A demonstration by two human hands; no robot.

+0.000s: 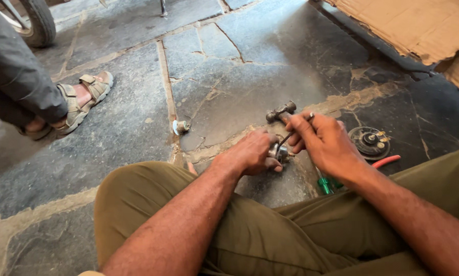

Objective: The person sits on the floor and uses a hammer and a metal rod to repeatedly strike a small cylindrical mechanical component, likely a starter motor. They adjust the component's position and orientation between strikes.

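Note:
My left hand (254,152) grips a small round metal part (279,152) and holds it down on the stone floor. My right hand (325,143) holds a thin metal tool (297,129) whose tip points down into that part. A hammer (280,112) lies on the floor just beyond my hands. Both forearms reach out over my knees in olive trousers.
A round black disc part (369,141) lies right of my hands, with a red-handled tool (386,161) and a green-handled screwdriver (324,184) near my right knee. A small metal piece (180,127) sits left. Another person's sandalled foot (84,100) is at far left; a tyre (38,21) and cardboard (418,25) lie behind.

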